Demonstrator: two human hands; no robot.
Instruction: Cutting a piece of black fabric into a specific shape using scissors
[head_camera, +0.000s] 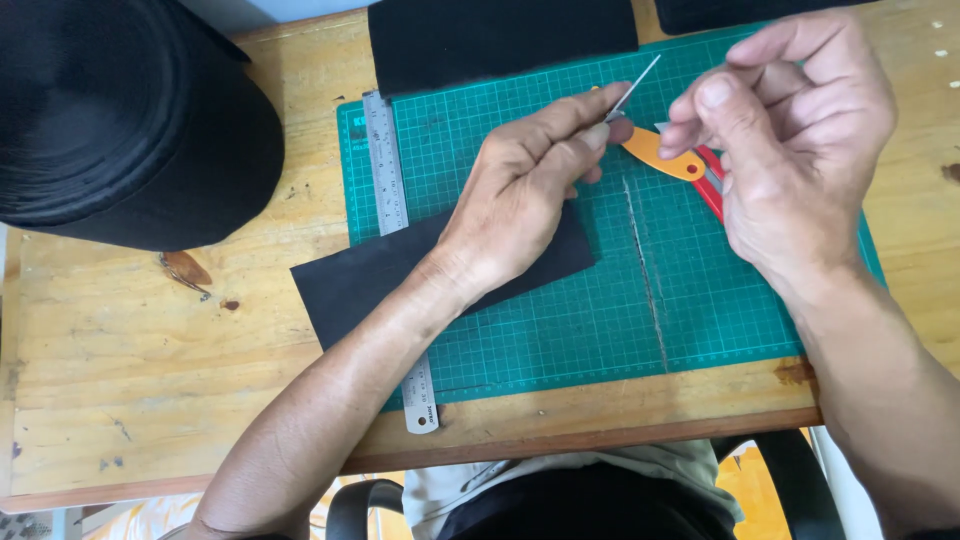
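**Two hands busy with a thin blade over the green mat**

I look down on a wooden desk. A green cutting mat lies on it, and both hands are up above the far part of the mat.

The left hand pinches a thin metal blade between thumb and finger. The blade sticks up and away, toward the right hand. The left wrist rests on a flat black sheet that lies partly on the mat and partly on the desk.

The right hand is just beside the blade, with its thumb and fingers curled close together. I see a small grey bit at its fingertips, but I cannot tell if the hand grips it or only touches it.

An orange and red knife lies on the mat between and under the two hands. No hand holds it.

I think the step in hand is work on the blade itself, not cutting, because the knife is put down and the blade is up in the air.

Any next move calls for slow, small finger work. The blade is thin and looks sharp, and the fingers of both hands are very near it. It should be held by its flat sides.

A steel ruler lies along the left edge of the mat and runs under the black sheet. Another black piece lies at the top of the mat. A big black roll sits at the far left corner of the desk.
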